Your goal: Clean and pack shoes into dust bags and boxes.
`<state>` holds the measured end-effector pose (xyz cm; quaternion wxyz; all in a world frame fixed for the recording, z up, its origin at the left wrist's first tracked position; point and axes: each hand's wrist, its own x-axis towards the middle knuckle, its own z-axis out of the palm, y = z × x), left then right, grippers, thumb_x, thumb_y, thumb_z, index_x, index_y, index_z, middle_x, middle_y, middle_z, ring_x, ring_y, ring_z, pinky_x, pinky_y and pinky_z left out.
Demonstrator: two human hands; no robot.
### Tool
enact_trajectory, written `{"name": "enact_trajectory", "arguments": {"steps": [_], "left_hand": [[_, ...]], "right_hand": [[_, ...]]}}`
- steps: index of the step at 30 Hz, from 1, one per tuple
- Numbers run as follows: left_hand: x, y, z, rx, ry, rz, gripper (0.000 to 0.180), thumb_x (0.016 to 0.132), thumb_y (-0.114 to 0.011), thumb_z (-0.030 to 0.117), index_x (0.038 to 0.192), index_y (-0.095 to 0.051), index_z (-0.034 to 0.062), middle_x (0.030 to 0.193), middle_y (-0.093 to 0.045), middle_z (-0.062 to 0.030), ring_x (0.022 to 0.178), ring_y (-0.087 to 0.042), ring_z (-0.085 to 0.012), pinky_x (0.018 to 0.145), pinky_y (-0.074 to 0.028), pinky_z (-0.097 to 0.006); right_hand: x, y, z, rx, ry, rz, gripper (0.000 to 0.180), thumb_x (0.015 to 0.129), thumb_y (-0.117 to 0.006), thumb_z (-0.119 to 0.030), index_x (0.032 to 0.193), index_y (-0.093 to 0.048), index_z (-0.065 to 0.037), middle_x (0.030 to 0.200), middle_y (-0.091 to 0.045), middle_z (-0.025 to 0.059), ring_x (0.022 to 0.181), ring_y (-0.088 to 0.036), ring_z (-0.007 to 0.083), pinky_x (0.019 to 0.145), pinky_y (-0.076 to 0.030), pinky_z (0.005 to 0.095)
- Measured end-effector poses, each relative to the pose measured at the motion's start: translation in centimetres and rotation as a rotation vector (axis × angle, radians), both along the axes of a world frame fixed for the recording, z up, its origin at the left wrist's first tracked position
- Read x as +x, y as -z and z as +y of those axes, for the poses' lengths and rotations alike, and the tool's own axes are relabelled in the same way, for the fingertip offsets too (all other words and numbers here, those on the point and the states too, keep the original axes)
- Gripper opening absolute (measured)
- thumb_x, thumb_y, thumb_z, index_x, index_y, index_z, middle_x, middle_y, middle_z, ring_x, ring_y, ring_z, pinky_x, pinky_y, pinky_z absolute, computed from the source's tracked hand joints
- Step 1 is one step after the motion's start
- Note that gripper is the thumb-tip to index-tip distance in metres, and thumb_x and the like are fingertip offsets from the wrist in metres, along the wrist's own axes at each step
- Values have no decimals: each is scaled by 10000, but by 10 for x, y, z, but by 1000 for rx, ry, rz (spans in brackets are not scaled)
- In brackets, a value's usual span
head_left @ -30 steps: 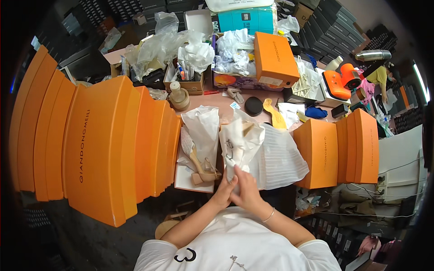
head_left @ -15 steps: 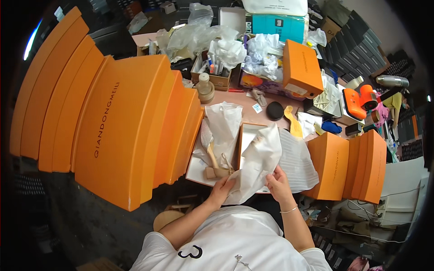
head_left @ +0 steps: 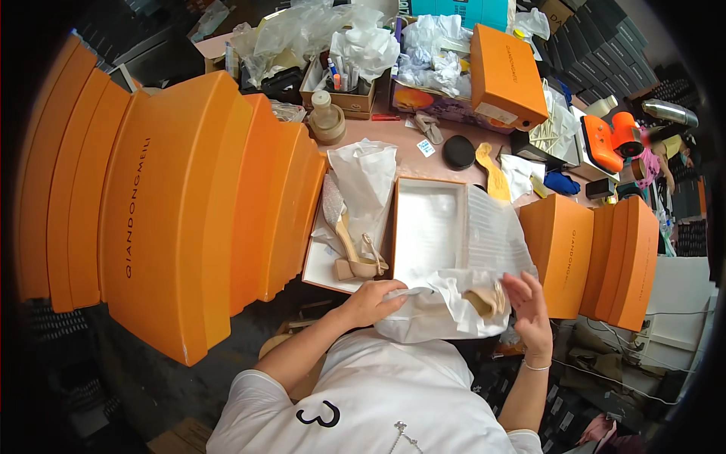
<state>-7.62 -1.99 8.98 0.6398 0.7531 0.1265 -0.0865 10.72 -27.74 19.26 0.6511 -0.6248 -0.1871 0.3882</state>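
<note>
White tissue paper (head_left: 423,324) lies unfolded across the near edge of the orange-rimmed shoe box (head_left: 429,227), whose white inside shows. My left hand (head_left: 372,301) pinches the paper's left edge between thumb and fingers. Partly wrapped at the paper's right end is a beige shoe (head_left: 482,303), with much of it hidden. My right hand (head_left: 531,310) is just right of this shoe, fingers apart and holding nothing. To the left, a beige heeled sandal (head_left: 361,265) rests on its side in the white box lid (head_left: 327,268), beside more white tissue (head_left: 364,178).
Stacked orange boxes (head_left: 170,219) stand high on the left, with more orange boxes (head_left: 561,253) at right. Beyond the shoe box are a black round tin (head_left: 458,153), a yellow shoehorn-like piece (head_left: 493,174), a pump bottle (head_left: 324,113) and a carton of crumpled paper (head_left: 431,98).
The tissue has come down and opened out toward me, exposing the box's inside and part of the wrapped shoe. My right hand has moved right and released the paper.
</note>
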Motion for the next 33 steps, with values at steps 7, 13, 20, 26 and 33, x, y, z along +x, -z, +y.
{"name": "enact_trajectory", "arguments": {"steps": [7, 13, 20, 26, 33], "left_hand": [[-2, -12, 16, -549, 125, 121, 458, 804, -738, 207, 1198, -600, 19, 1013, -656, -69, 820, -630, -163, 724, -502, -284], [2, -2, 47, -644, -609, 45, 152, 938, -597, 159, 987, -620, 17, 678, -567, -15, 507, -478, -43, 418, -335, -168], [84, -76, 41, 685, -527, -724, 138, 951, -548, 145, 971, -579, 11, 995, -604, -101, 942, -583, -219, 844, -460, -383], [121, 15, -45, -622, -44, -45, 289, 966, -515, 232, 1162, -521, 21, 1138, -587, -122, 1059, -577, -241, 913, -465, -390], [89, 58, -33, -1146, -624, 257, 329, 958, -507, 288, 1191, -441, 66, 940, -608, -126, 807, -635, -229, 720, -548, -374]], "right_hand": [[23, 4, 4, -328, -294, -31, 294, 830, -674, -209, 985, -673, 41, 952, -690, 123, 885, -640, 171, 846, -483, 294], [38, -12, -46, -251, 147, -100, 224, 900, -548, -121, 838, -659, 63, 902, -674, 115, 828, -634, 174, 794, -489, 295], [29, -13, -50, -251, 615, -405, 265, 964, -498, -152, 883, -621, 69, 971, -650, 121, 911, -612, 170, 845, -468, 291], [-11, 1, 27, -138, 581, -583, 151, 924, -526, -67, 837, -587, 40, 1053, -628, 152, 988, -595, 211, 872, -463, 321], [-12, 34, 14, -311, 307, -84, 276, 913, -595, -220, 976, -640, 45, 963, -670, 125, 875, -651, 205, 785, -525, 298]]}}
